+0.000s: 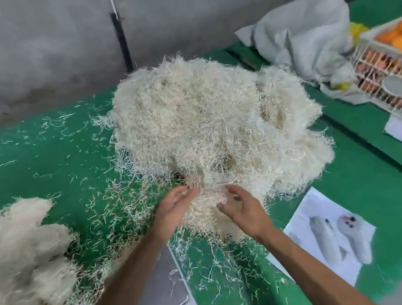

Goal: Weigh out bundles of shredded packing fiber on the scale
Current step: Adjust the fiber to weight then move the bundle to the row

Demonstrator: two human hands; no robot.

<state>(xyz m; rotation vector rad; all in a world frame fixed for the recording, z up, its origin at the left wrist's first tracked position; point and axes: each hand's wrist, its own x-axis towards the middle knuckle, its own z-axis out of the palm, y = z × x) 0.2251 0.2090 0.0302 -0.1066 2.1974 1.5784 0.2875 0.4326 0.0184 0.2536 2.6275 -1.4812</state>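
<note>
Both hands, left (174, 206) and right (243, 211), reach open-fingered into the near edge of the fiber heap (212, 129) beyond the scale (160, 285); light, springy and tangled, it wants a deep two-handed scoop

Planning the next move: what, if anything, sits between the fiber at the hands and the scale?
Nothing solid. The left forearm crosses over the scale; only loose strands lie between it and the fiber pile that both hands reach into.
</note>
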